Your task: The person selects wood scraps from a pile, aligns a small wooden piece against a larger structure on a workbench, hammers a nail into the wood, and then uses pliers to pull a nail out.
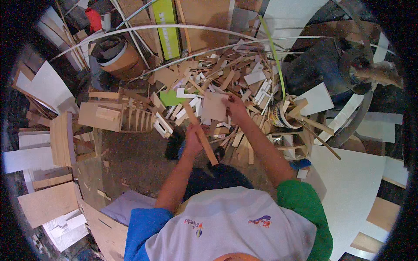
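Observation:
My left hand (193, 138) is closed around a narrow wooden strip (200, 132), which slants from the scrap pile toward my legs. In my right hand (234, 108) a flat, roughly square piece of brown board (214, 105) is gripped by its right edge. Both pieces are held over the near side of a heap of wood offcuts (230, 76). Just beyond the strip lie a lime-green board piece (171, 98) and a white L-shaped piece (186, 93).
On the left stands a wooden crate (100, 116) with slats. A bucket of offcuts (285, 116) is right of the heap. Large white panels (348, 187) lie at the right. A round brown container (122, 61) and a tall lime-green panel (166, 32) are at the back.

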